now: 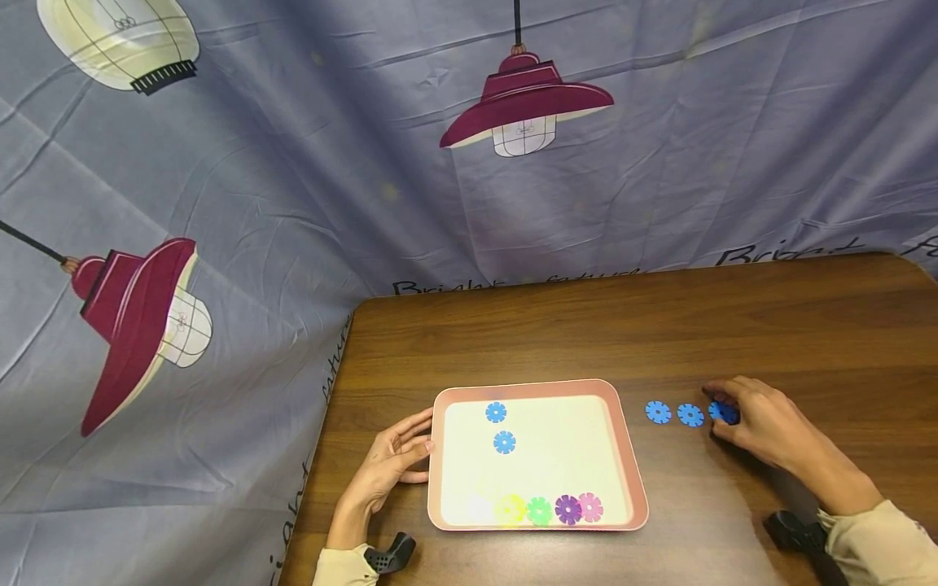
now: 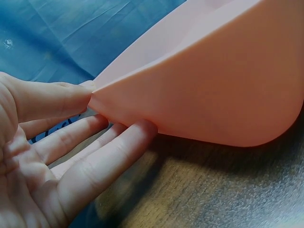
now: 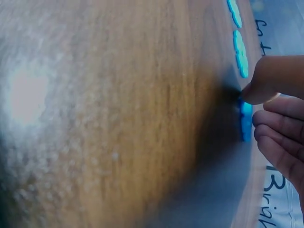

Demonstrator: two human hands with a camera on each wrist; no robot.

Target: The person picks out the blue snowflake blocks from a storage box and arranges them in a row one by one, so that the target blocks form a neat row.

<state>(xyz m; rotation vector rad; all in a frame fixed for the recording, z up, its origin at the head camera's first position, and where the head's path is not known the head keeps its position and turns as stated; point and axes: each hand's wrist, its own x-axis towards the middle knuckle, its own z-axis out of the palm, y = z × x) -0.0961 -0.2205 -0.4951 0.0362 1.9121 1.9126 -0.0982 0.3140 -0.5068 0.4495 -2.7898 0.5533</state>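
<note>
My left hand (image 1: 388,462) holds the left side of a pink tray (image 1: 436,488), thumb at the rim and fingers against the outer wall, as the left wrist view shows. Over on the right, my right hand (image 1: 769,423) has its thumb and fingers around a blue notched plastic disc (image 1: 721,412) at the table surface. The thumb meets this disc (image 3: 246,121) in the right wrist view; the hand partly covers it from above. Beside it lie two more blue discs, one nearer (image 1: 690,415) and one closer to the tray (image 1: 658,412).
Inside the tray are an upper blue disc (image 1: 496,412) and a lower one (image 1: 504,442). Along its near edge lie yellow (image 1: 511,509), green (image 1: 539,511), purple (image 1: 567,509) and pink (image 1: 590,507) discs. A printed curtain (image 1: 410,203) borders the wooden table (image 1: 513,342).
</note>
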